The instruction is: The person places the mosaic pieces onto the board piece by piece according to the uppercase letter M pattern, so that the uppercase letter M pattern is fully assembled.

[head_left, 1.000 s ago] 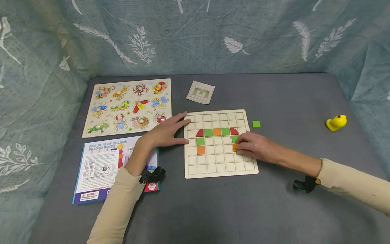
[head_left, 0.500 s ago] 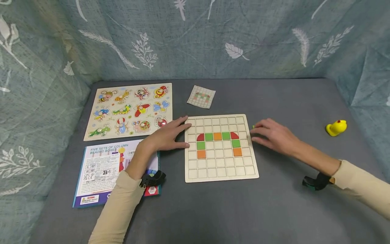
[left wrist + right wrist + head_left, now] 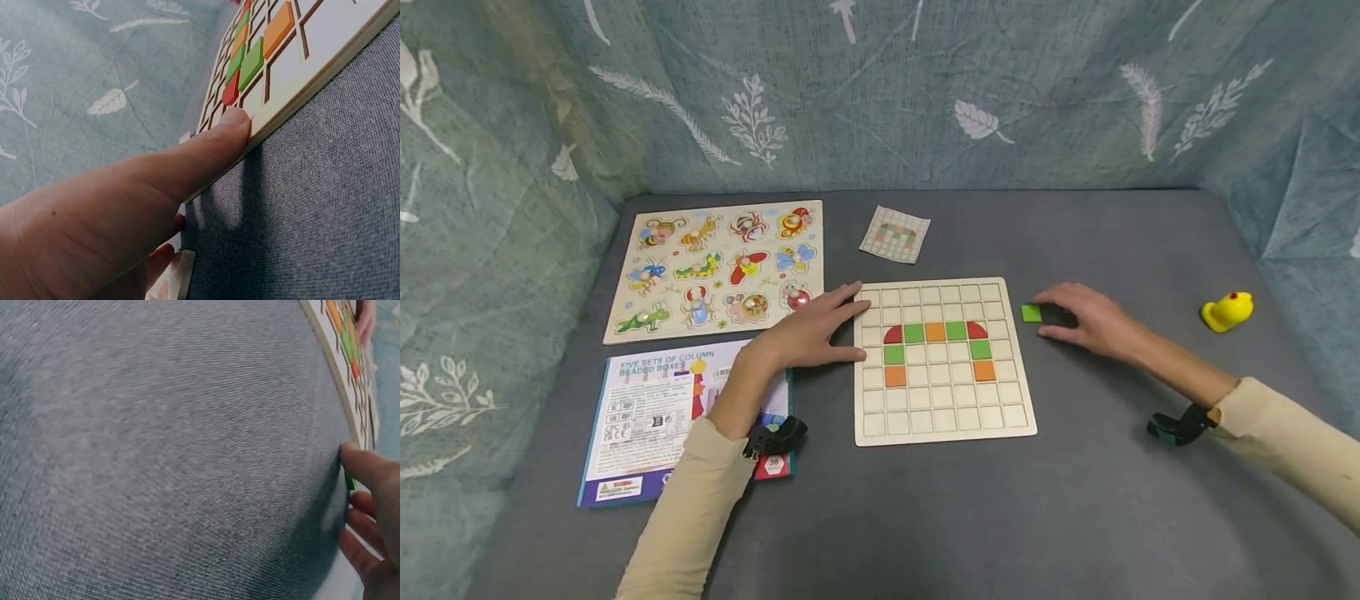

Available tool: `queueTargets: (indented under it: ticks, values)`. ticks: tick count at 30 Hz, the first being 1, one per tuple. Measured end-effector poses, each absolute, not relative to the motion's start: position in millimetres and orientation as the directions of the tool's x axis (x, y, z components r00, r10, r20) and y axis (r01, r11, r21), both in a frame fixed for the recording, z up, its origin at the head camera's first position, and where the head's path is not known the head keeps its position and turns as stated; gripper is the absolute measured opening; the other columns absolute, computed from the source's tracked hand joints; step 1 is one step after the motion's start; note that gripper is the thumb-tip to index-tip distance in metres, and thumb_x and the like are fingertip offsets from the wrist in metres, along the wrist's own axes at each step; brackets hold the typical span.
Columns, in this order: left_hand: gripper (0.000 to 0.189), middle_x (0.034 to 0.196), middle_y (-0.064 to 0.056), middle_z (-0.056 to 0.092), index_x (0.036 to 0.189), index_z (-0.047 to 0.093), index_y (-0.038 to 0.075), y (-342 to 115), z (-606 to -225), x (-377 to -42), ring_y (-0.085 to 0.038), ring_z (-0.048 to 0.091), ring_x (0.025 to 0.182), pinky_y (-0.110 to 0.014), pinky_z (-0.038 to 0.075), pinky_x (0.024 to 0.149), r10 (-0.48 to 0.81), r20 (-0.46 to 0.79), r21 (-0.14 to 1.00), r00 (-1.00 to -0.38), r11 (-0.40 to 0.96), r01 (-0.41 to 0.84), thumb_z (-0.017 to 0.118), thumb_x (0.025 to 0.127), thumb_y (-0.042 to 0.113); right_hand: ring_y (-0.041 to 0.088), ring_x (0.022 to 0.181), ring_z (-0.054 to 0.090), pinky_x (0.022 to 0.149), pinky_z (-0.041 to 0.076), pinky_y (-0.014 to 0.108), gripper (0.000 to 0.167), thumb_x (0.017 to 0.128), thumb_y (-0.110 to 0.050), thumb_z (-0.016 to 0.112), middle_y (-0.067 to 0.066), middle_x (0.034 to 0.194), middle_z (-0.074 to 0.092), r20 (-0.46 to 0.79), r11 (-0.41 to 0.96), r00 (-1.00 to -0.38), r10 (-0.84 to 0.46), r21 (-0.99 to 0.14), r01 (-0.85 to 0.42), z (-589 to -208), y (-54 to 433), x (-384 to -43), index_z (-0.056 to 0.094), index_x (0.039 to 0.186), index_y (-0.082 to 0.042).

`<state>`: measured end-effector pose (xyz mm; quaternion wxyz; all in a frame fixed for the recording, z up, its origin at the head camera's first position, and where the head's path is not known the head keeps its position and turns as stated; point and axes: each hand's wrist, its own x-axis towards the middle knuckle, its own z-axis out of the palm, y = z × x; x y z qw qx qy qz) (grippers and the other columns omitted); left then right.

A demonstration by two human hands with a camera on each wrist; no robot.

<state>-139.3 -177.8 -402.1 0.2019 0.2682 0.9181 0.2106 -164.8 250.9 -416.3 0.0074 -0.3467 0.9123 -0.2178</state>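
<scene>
A wooden grid board (image 3: 936,417) lies flat in the head view. Set in its cells are red quarter-round, green and orange square tiles forming an arch. My left hand (image 3: 808,333) rests at the board's left edge with fingers spread; in the left wrist view its thumb (image 3: 234,122) touches the rim. Just beyond the board's right side, a loose green square tile (image 3: 1032,313) sits on the table. Around it my right hand (image 3: 1093,321) holds thumb and fingers apart, with a gap between them. The right wrist view shows only a sliver of that green tile (image 3: 350,482).
Behind the board is a small pattern card (image 3: 895,235). An insect peg puzzle (image 3: 718,283) lies at the back left, with a printed box (image 3: 647,425) in front of it, partly under the left forearm. A yellow toy duck (image 3: 1227,312) stands at the right.
My right hand has left the orange tile on the board and moved right to the loose green tile, which it hid half a second ago. The left hand stays in place.
</scene>
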Motion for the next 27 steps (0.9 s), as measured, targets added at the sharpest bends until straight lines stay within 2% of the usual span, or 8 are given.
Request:
queueTargets:
  ticks: [4, 9, 13, 19, 22, 27]
  values:
    - [0.079, 0.164, -0.011, 0.014, 0.152, 0.033, 0.012, -178.5, -402.2, -137.6, -0.032, 0.016, 0.151, -0.052, 0.025, 0.119, 0.575, -0.253, 0.496, -0.778, 0.768, 0.406, 0.068, 0.089, 0.042, 0.027, 0.096, 0.065, 0.081, 0.051, 0.045, 0.034, 0.080, -0.009, 0.078, 0.012, 0.104, 0.071, 0.179, 0.639, -0.730, -0.660, -0.377, -0.670, -417.4, 250.2, -164.5, 0.068, 0.113, -0.003]
    - [0.079, 0.164, -0.009, 0.014, 0.152, 0.034, 0.013, -179.9, -402.9, -135.6, -0.031, 0.015, 0.152, -0.051, 0.025, 0.119, 0.570, -0.264, 0.494, -0.778, 0.773, 0.399, 0.068, 0.088, 0.044, 0.025, 0.095, 0.064, 0.077, 0.053, 0.044, 0.031, 0.081, -0.015, 0.078, 0.008, 0.104, 0.070, 0.177, 0.647, -0.717, -0.674, -0.328, -0.688, -418.7, 245.5, -162.7, 0.071, 0.110, -0.008]
    - [0.078, 0.164, -0.010, 0.014, 0.152, 0.034, 0.013, -180.3, -402.3, -136.7, -0.031, 0.015, 0.152, -0.052, 0.025, 0.119, 0.568, -0.266, 0.488, -0.779, 0.776, 0.399, 0.068, 0.088, 0.044, 0.024, 0.090, 0.064, 0.072, 0.053, 0.042, 0.025, 0.080, -0.011, 0.078, 0.008, 0.099, 0.069, 0.214, 0.637, -0.692, -0.689, -0.278, -0.719, -419.8, 241.4, -163.7, 0.072, 0.104, -0.007]
    - [0.078, 0.164, -0.009, 0.014, 0.152, 0.033, 0.014, -176.8, -401.2, -142.1, -0.031, 0.014, 0.152, -0.051, 0.024, 0.120, 0.573, -0.260, 0.497, -0.778, 0.770, 0.401, 0.068, 0.089, 0.044, 0.021, 0.086, 0.063, 0.067, 0.052, 0.039, 0.028, 0.077, -0.005, 0.078, 0.007, 0.099, 0.066, 0.310, 0.608, -0.682, -0.663, -0.309, -0.732, -403.9, 229.4, -161.9, 0.072, 0.104, -0.008]
    - [0.078, 0.164, -0.010, 0.013, 0.152, 0.033, 0.013, -175.6, -402.0, -142.3, -0.032, 0.014, 0.152, -0.051, 0.024, 0.120, 0.578, -0.266, 0.496, -0.771, 0.768, 0.405, 0.067, 0.089, 0.043, 0.018, 0.085, 0.063, 0.066, 0.051, 0.036, 0.030, 0.076, -0.002, 0.077, 0.006, 0.100, 0.065, 0.350, 0.525, -0.620, -0.702, -0.335, -0.783, -396.6, 212.8, -157.5, 0.072, 0.105, -0.008]
    - [0.079, 0.164, -0.011, 0.015, 0.152, 0.033, 0.012, -177.3, -402.1, -139.6, -0.032, 0.016, 0.151, -0.051, 0.024, 0.119, 0.576, -0.253, 0.495, -0.777, 0.768, 0.407, 0.069, 0.088, 0.041, 0.014, 0.082, 0.060, 0.065, 0.051, 0.028, 0.026, 0.075, -0.003, 0.076, 0.006, 0.096, 0.065, 0.402, 0.320, -0.435, -0.806, -0.322, -0.891, -398.4, 171.8, -149.7, 0.074, 0.101, -0.008]
